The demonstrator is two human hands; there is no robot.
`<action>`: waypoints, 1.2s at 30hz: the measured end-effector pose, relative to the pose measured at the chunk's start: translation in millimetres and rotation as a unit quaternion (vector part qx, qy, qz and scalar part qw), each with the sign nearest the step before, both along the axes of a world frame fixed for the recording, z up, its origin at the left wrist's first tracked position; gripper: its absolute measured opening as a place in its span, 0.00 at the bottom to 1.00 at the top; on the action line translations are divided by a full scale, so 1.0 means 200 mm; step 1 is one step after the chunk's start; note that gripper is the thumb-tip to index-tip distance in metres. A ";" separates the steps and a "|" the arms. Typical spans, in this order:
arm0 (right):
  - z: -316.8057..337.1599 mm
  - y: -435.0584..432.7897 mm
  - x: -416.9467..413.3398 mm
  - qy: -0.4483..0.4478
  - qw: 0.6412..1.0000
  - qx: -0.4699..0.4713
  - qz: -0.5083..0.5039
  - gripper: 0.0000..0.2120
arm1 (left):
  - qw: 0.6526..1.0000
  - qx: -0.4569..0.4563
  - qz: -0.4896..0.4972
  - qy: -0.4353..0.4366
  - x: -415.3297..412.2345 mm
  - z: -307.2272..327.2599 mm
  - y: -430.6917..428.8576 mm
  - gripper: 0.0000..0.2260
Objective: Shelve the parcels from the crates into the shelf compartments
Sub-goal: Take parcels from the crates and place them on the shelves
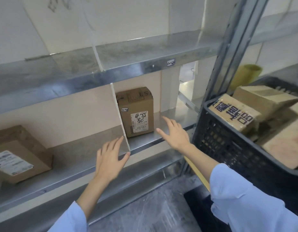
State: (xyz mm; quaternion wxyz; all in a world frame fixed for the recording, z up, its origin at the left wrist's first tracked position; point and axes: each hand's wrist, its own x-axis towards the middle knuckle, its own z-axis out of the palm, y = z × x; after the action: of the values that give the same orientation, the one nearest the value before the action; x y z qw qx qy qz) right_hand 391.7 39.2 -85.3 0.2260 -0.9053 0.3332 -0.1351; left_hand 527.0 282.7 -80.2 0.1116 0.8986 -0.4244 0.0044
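A brown cardboard parcel (pixel 137 111) with a white label stands upright in the right compartment of the middle shelf (pixel 144 141), close against the white divider (pixel 120 114). My right hand (pixel 174 133) hovers just right of it, fingers spread, holding nothing. My left hand (pixel 109 160) is open at the shelf's front edge, its thumb near the divider's lower end. Another labelled parcel (pixel 19 154) lies in the left compartment. A black plastic crate (pixel 228 148) at the right holds several cardboard parcels (pixel 235 113).
An upper metal shelf (pixel 111 67) with its own divider runs above. A grey steel upright (pixel 228 56) stands between the shelf and the crate. A yellow roll (pixel 245 76) sits behind the crate. A lower shelf lies below.
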 end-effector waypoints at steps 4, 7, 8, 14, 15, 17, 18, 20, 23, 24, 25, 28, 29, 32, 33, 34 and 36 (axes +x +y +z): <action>0.16 0.07 -0.23 0.046 0.997 -0.058 -0.023 0.35 | 0.999 -0.024 -0.034 0.007 -0.23 0.10 -0.06 0.36; 0.29 0.12 -0.45 0.055 0.993 -0.097 -0.041 0.34 | 0.996 -0.046 -0.074 0.006 -0.43 0.19 -0.14 0.36; 0.33 0.12 -0.53 0.051 0.992 -0.109 -0.045 0.34 | 0.994 -0.054 -0.090 0.006 -0.50 0.23 -0.18 0.36; 0.56 0.10 -1.08 0.020 0.977 -0.175 -0.121 0.32 | 0.977 -0.096 -0.190 -0.001 -0.92 0.44 -0.43 0.37; 0.59 0.09 -1.18 0.023 0.973 -0.182 -0.140 0.32 | 0.973 -0.102 -0.208 -0.002 -0.99 0.47 -0.47 0.37; 0.63 0.08 -1.38 0.032 0.965 -0.188 -0.178 0.32 | 0.963 -0.116 -0.244 -0.002 -1.14 0.51 -0.57 0.35; 0.64 0.07 -1.49 0.038 0.962 -0.186 -0.198 0.32 | 0.957 -0.124 -0.261 0.000 -1.22 0.53 -0.61 0.34; 0.66 0.05 -1.70 0.054 0.955 -0.175 -0.235 0.32 | 0.946 -0.135 -0.295 0.003 -1.38 0.56 -0.70 0.31; 0.64 0.03 -1.99 0.064 0.941 -0.171 -0.284 0.33 | 0.928 -0.152 -0.340 0.007 -1.63 0.59 -0.82 0.28; 0.63 0.02 -2.07 0.067 0.937 -0.164 -0.300 0.34 | 0.920 -0.156 -0.359 0.008 -1.70 0.59 -0.86 0.28; 0.62 0.02 -2.15 0.072 0.933 -0.154 -0.316 0.34 | 0.913 -0.158 -0.377 0.007 -1.78 0.59 -0.89 0.28; 0.56 0.00 -2.33 0.092 0.920 -0.125 -0.360 0.34 | 0.895 -0.151 -0.419 0.019 -1.97 0.58 -1.00 0.28; 0.54 -0.01 -2.38 0.092 0.916 -0.117 -0.372 0.34 | 0.889 -0.148 -0.433 0.030 -2.02 0.57 -1.03 0.29; 0.46 -0.05 -2.51 0.097 0.905 -0.093 -0.404 0.35 | 0.867 -0.139 -0.475 0.061 -2.15 0.54 -1.17 0.29; 0.43 -0.07 -2.55 0.101 0.901 -0.082 -0.414 0.35 | 0.861 -0.135 -0.485 0.063 -2.20 0.53 -1.22 0.29; 0.39 -0.08 -2.58 0.105 0.897 -0.071 -0.423 0.35 | 0.858 -0.132 -0.493 0.058 -2.23 0.52 -1.27 0.29; 0.31 -0.11 -2.66 0.108 0.889 -0.041 -0.442 0.35 | 0.853 -0.119 -0.507 0.036 -2.32 0.47 -1.37 0.29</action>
State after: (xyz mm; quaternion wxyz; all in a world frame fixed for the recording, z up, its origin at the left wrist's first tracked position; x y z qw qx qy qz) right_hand -139.4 16.3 -23.8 0.0682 -0.6816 0.7158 -0.1356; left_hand 63.5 9.2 13.7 0.2195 0.5382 -0.8130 -0.0348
